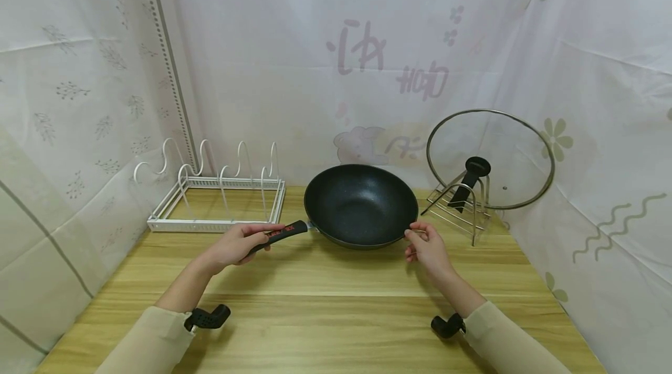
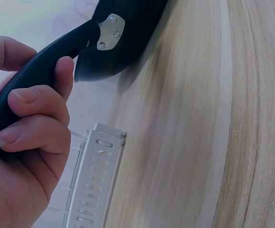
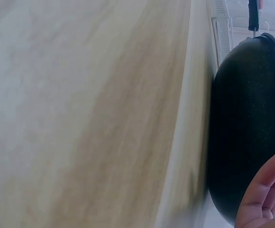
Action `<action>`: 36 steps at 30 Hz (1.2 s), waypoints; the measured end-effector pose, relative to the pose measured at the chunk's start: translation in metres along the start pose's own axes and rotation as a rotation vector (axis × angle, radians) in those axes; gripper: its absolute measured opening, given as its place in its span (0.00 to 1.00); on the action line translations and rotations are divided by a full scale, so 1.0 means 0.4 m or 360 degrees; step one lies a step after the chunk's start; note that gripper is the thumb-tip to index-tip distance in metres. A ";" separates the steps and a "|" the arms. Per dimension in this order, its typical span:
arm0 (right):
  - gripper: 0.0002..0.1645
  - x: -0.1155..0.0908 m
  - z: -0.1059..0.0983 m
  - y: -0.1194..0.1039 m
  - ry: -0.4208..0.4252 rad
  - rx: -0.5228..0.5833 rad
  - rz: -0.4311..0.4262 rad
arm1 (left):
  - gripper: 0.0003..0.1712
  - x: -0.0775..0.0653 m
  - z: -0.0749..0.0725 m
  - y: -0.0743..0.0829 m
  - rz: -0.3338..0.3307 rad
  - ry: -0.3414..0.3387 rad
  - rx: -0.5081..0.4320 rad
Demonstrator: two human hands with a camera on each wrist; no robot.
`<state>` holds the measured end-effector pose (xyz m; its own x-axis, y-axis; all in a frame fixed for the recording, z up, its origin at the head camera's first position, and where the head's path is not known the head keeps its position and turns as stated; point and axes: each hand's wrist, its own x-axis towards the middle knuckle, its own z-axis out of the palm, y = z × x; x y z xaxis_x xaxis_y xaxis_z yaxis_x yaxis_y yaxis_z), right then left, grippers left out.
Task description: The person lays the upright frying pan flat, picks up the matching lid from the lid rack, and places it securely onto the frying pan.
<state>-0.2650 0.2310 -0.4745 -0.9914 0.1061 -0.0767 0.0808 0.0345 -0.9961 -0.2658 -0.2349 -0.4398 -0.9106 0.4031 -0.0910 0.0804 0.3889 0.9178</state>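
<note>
A black wok [image 1: 362, 205] is at the back middle of the wooden table, its dark inside facing up and toward me. My left hand [image 1: 238, 245] grips its black handle [image 1: 280, 234], fingers curled round it, as the left wrist view also shows. At the wok's right rim, my right hand [image 1: 427, 248] holds the edge between thumb and fingers; the right wrist view shows these fingers [image 3: 263, 187] against the wok's outer side. Whether the base touches the table cannot be told.
Left of the wok stands a white wire rack [image 1: 217, 225] with tall curved dividers. On the right, a glass lid [image 1: 517, 158] with a black knob leans in a small metal stand [image 1: 475, 222]. Patterned cloth [image 1: 273, 70] hangs behind the wooden table [image 1: 336, 327].
</note>
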 end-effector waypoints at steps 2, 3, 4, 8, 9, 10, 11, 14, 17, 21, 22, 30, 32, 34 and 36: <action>0.21 0.002 -0.001 0.002 -0.0009 0.0020 0.0008 | 0.26 0.001 -0.001 0.000 0.0004 -0.0008 -0.0008; 0.21 0.002 -0.002 0.002 -0.0014 0.0028 0.0013 | 0.26 0.002 -0.002 -0.001 0.0005 -0.0013 -0.0009; 0.21 0.003 -0.002 0.002 -0.0019 0.0035 0.0020 | 0.26 0.003 -0.002 -0.002 0.0007 -0.0019 -0.0013; 0.21 0.003 -0.004 0.001 -0.0030 0.0062 0.0044 | 0.26 0.004 -0.003 -0.002 0.0007 -0.0032 -0.0042; 0.21 0.003 -0.004 0.001 -0.0030 0.0065 0.0047 | 0.26 0.004 -0.003 -0.002 0.0002 -0.0034 -0.0045; 0.21 0.004 -0.004 0.001 -0.0029 0.0067 0.0049 | 0.26 0.003 -0.004 -0.001 -0.0003 -0.0035 -0.0047; 0.21 0.004 -0.004 0.001 -0.0027 0.0071 0.0050 | 0.26 0.002 -0.004 0.000 -0.0008 -0.0035 -0.0046; 0.21 0.004 -0.002 0.000 -0.0024 0.0063 0.0043 | 0.26 0.000 -0.005 0.001 -0.0018 -0.0034 -0.0044; 0.21 0.004 -0.004 -0.001 -0.0020 -0.0011 0.0018 | 0.26 0.000 -0.004 0.001 -0.0015 -0.0034 -0.0043; 0.21 0.006 -0.018 -0.005 -0.0010 -0.0179 -0.0084 | 0.26 0.001 -0.002 0.001 -0.0010 -0.0037 -0.0052; 0.21 0.007 -0.023 -0.007 -0.0003 -0.0211 -0.0117 | 0.26 0.001 -0.001 0.001 -0.0010 -0.0040 -0.0053; 0.23 0.020 -0.086 -0.055 0.0062 -0.0366 -0.0341 | 0.26 0.001 -0.002 0.003 -0.0021 -0.0030 -0.0047; 0.23 0.027 -0.108 -0.073 0.0074 -0.0386 -0.0407 | 0.26 0.001 -0.002 0.004 -0.0026 -0.0028 -0.0047; 0.24 0.036 -0.131 -0.089 0.0095 -0.0430 -0.0481 | 0.26 0.001 -0.002 0.004 -0.0030 -0.0027 -0.0047; 0.24 0.045 -0.157 -0.106 0.0124 -0.0498 -0.0543 | 0.26 0.000 -0.001 0.004 -0.0033 -0.0027 -0.0051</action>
<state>-0.2797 0.2937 -0.4310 -0.9570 0.1103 0.2682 -0.2094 0.3769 -0.9023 -0.2661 -0.2347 -0.4381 -0.9051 0.4091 -0.1163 0.0484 0.3708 0.9275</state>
